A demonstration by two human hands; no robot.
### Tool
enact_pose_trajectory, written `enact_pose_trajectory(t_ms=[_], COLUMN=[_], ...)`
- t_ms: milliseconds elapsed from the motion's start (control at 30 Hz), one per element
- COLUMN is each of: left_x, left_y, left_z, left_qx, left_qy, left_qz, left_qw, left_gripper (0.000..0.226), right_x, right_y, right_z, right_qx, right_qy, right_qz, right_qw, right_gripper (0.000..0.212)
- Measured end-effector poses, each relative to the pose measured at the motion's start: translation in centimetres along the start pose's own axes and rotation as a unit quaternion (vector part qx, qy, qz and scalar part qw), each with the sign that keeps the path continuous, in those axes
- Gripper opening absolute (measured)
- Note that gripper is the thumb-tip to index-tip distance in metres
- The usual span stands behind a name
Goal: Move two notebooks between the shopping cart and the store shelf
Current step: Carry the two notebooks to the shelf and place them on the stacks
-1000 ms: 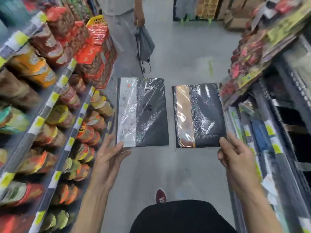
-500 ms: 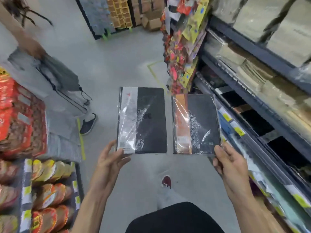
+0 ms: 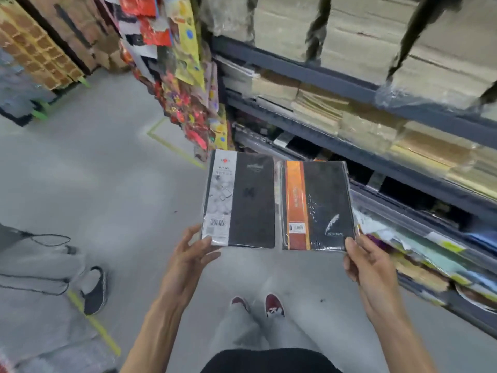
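Two plastic-wrapped notebooks are held side by side in front of me. The black notebook with a white band [image 3: 242,200] is pinched at its lower left corner by my left hand [image 3: 189,261]. My right hand [image 3: 369,267] pinches the lower right corner of the black notebook with an orange band [image 3: 317,208]. Both are flat, covers up, just in front of the store shelf [image 3: 349,157] on the right, which has dark rails and stacks of paper goods. No shopping cart is in view.
Colourful packets [image 3: 188,98] hang at the shelf's left end. Another person's leg and dark shoe [image 3: 94,289] stand at the lower left on the grey floor [image 3: 107,170]. Cardboard boxes [image 3: 40,49] are stacked far left. My red shoes [image 3: 273,305] are below.
My view has swung right, from the snack shelves to the stationery shelf. Both notebooks stay gripped in my hands and are now closer to the shelf.
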State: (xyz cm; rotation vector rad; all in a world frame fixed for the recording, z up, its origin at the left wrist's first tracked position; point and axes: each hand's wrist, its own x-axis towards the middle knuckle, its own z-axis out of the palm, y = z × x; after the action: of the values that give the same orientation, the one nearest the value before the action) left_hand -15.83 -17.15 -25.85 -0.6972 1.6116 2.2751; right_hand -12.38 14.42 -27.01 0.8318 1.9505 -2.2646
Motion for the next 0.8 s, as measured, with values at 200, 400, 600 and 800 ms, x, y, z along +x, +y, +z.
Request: enact_pose_trajectory(t_ms=[200, 400, 600, 800], left_x=[7.7, 16.4, 24.8, 31.0], left_y=[1.8, 2.8, 1.7, -0.1], left_z=[0.6, 1.3, 2.9, 5.5], left_qx=[0.035, 0.093, 0.136, 0.149], left_qy=[-0.082, -0.128, -0.169, -0.182], left_qz=[-0.052, -0.105, -0.13, -0.131], left_qw=[0.995, 0.982, 0.968, 0.963], left_gripper=[0.035, 0.022, 0.021, 0.02], right_x=[1.3, 4.2, 8.8, 15.1], right_y=[2.1, 4.1, 5.9, 7.2], right_z=[1.3, 3.9, 5.6, 5.1], right_qx=[0.044, 0.035, 0.059, 0.071], right_qy=[0.104, 0.189, 0.242, 0.282], right_qz=[0.013, 0.02, 0.035, 0.057], right_qw=[0.994, 0.981, 0.968, 0.955], right_gripper=[0.022, 0.016, 0.018, 0.018])
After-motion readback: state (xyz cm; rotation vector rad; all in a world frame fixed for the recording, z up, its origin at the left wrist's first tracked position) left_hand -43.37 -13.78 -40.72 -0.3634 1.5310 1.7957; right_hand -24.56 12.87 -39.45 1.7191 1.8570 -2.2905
